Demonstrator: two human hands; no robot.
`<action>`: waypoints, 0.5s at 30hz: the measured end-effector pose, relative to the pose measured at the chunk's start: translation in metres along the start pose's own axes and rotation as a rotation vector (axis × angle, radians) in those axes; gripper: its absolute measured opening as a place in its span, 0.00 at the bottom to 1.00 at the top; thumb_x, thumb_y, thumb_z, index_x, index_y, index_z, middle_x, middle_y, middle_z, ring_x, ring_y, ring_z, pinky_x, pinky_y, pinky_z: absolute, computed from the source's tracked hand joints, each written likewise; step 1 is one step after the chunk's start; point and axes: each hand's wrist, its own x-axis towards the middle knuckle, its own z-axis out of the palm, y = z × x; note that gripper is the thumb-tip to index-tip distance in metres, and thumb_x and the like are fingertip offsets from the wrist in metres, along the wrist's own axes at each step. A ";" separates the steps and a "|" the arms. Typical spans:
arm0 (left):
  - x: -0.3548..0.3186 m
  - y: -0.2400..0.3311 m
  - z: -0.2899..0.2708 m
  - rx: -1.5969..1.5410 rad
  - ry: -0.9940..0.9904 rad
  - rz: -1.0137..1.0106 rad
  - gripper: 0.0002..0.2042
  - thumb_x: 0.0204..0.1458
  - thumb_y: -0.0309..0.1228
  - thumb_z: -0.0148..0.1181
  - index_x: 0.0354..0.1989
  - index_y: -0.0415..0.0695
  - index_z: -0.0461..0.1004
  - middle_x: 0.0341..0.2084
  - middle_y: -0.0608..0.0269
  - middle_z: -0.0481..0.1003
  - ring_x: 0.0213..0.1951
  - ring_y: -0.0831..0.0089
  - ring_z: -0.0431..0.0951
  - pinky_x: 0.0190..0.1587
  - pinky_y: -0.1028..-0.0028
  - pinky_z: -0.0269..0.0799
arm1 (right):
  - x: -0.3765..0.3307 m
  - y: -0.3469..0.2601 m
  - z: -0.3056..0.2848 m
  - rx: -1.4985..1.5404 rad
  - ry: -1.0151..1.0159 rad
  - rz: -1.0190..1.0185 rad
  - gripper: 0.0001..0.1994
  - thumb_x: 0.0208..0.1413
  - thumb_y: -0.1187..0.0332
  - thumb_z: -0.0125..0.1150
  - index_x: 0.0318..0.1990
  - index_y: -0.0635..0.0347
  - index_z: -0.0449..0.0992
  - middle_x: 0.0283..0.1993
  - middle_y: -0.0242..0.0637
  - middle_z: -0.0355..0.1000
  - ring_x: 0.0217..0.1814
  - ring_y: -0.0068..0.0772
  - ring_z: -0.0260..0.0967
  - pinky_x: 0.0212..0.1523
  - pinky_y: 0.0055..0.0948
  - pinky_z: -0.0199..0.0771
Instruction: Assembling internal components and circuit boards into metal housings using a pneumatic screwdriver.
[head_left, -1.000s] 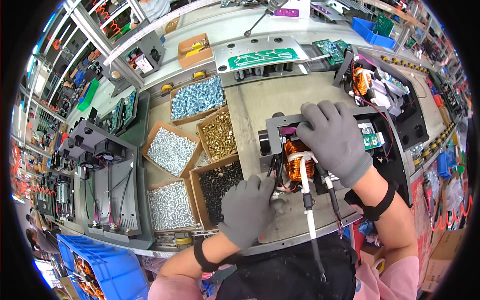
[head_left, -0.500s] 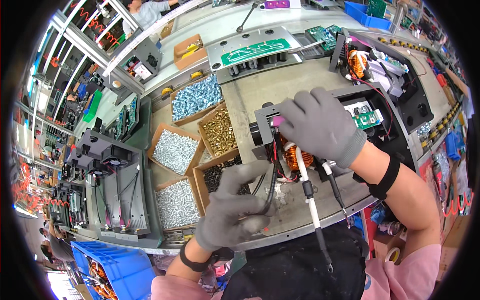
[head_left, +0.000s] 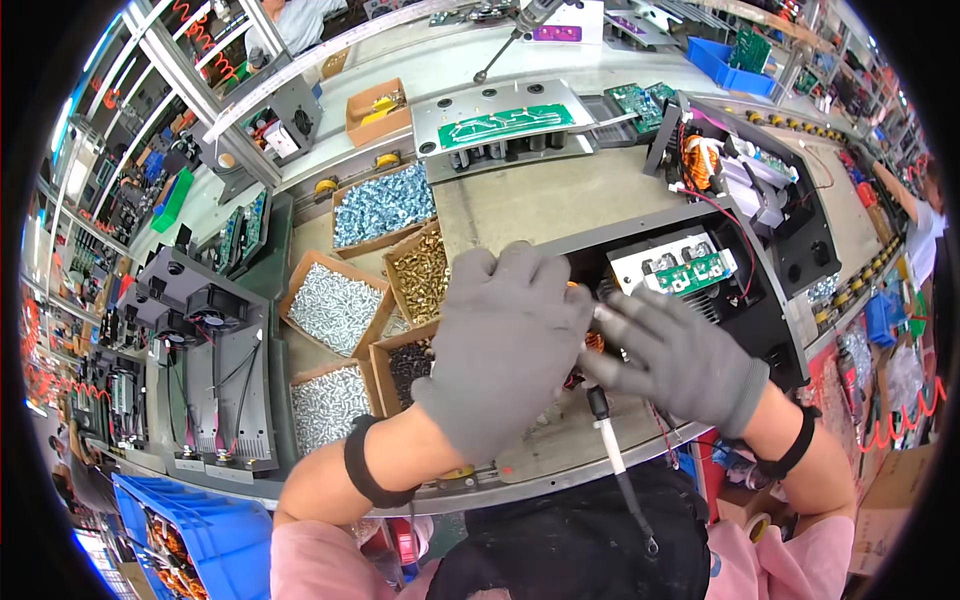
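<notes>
My left hand [head_left: 508,345], in a grey glove, curls over the left end of an open black metal chassis [head_left: 778,335]. Its fingers are bent and closed, and what they grip is hidden beneath them. Close beside it my right hand [head_left: 680,362], also gloved, reaches left with stretched fingers, the thumb apart from them. Its fingertips are at an orange copper coil [head_left: 594,342], mostly covered by both hands. A white cable [head_left: 610,445] with black sleeving and a ring terminal hangs over the table edge below them. A green circuit board [head_left: 695,272] sits inside the chassis.
Cardboard boxes of silver screws [head_left: 335,308], blue-silver fasteners [head_left: 385,208], brass parts [head_left: 420,275] and black screws [head_left: 408,368] stand at the left. Another chassis [head_left: 735,170] lies far right. A metal plate with a green board [head_left: 505,125] stands behind. A screwdriver [head_left: 515,35] hangs above.
My left hand has moved up and right from the dark cables onto the chassis end. My right hand has shifted down and right, uncovering the green board.
</notes>
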 end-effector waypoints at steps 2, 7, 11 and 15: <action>0.006 -0.006 0.005 0.004 -0.060 0.002 0.09 0.39 0.34 0.59 0.30 0.48 0.76 0.30 0.64 0.68 0.39 0.68 0.69 0.40 0.66 0.60 | -0.005 -0.010 -0.004 0.000 0.026 -0.021 0.18 0.50 0.64 0.52 0.51 0.45 0.69 0.51 0.34 0.66 0.54 0.37 0.65 0.54 0.38 0.68; 0.019 -0.017 0.018 -0.081 -0.097 0.060 0.08 0.37 0.36 0.61 0.25 0.46 0.76 0.31 0.62 0.68 0.41 0.65 0.67 0.42 0.64 0.60 | -0.002 -0.022 -0.022 0.245 -0.004 0.060 0.11 0.46 0.63 0.59 0.39 0.42 0.76 0.43 0.29 0.67 0.44 0.32 0.67 0.43 0.35 0.69; 0.011 -0.023 0.035 -0.269 0.075 0.001 0.09 0.36 0.36 0.61 0.23 0.46 0.76 0.32 0.62 0.67 0.40 0.61 0.66 0.42 0.64 0.60 | 0.000 0.010 -0.012 1.097 0.478 0.592 0.05 0.49 0.71 0.64 0.33 0.58 0.73 0.35 0.31 0.70 0.35 0.27 0.68 0.36 0.29 0.68; 0.009 -0.023 0.045 -0.415 0.163 -0.034 0.08 0.36 0.36 0.62 0.23 0.47 0.76 0.31 0.62 0.67 0.40 0.61 0.65 0.43 0.62 0.60 | -0.001 0.029 -0.023 1.466 0.440 1.132 0.07 0.51 0.72 0.64 0.33 0.63 0.73 0.24 0.32 0.70 0.19 0.19 0.65 0.17 0.18 0.63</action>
